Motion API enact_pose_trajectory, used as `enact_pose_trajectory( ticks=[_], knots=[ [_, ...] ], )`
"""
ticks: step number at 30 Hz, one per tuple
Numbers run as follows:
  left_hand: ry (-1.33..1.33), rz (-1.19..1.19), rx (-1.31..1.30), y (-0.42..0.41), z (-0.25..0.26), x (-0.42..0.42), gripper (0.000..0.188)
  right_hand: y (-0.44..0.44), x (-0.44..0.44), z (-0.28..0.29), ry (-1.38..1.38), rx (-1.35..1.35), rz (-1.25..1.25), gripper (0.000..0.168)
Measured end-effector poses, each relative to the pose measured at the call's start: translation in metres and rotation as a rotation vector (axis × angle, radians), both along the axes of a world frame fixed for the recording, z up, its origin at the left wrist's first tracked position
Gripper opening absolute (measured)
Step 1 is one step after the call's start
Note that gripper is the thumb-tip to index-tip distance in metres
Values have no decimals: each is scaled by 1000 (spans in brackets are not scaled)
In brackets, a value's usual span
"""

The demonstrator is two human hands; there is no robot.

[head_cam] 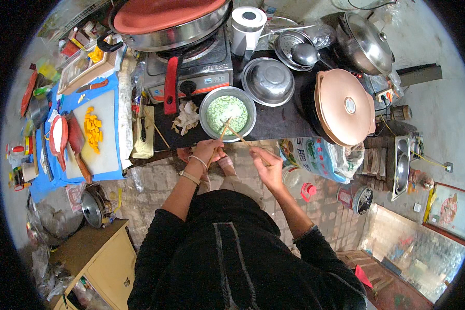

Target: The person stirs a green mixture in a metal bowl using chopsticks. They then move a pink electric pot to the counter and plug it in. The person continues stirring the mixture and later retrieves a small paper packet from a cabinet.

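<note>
A round metal bowl at the front edge of the black counter holds a pale green-and-white mixture. My left hand, with a bracelet and a watch on its wrist, grips one wooden chopstick. In my right hand is another wooden chopstick. Their tips meet and cross over the mixture; whether they touch its surface is hard to tell. Both hands are just in front of the counter, below the bowl's near rim. Crumpled whitish scraps lie left of the bowl.
Behind the bowl stand a gas stove bearing a large pan, a white pitcher and an upturned metal basin. A pink-lidded electric pan sits right. On the left, a cutting board holds orange pieces and a cleaver.
</note>
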State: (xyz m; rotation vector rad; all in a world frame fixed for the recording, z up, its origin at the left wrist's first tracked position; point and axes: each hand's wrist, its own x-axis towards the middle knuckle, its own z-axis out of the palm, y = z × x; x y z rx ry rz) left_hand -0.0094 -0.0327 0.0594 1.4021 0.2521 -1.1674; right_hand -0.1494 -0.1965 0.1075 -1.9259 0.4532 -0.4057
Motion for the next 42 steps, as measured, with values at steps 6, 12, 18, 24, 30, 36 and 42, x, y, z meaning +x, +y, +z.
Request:
enact_pose_trajectory(
  ticks=[6,12,18,24,30,36,42],
  knots=[
    [122,66,-62,0,0,-2,28,-4,0,3,16,-28,-35,19],
    [127,53,-94,4,-13,2,29,-4,6,-7,57,70,-112,19],
    [135,122,-118,4,-10,1,30,9,5,9,4,-100,12,19],
    [215,82,-149,7,-10,4,29,11,4,14,-32,-79,-20,18],
    [192,101,-2,0,11,1,30,-1,8,-5,35,-16,-121,20],
    [196,118,-64,4,-6,2,30,7,10,9,31,-26,-55,19],
    [148,109,-33,4,0,2,31,11,0,7,9,-105,54,19]
  ],
)
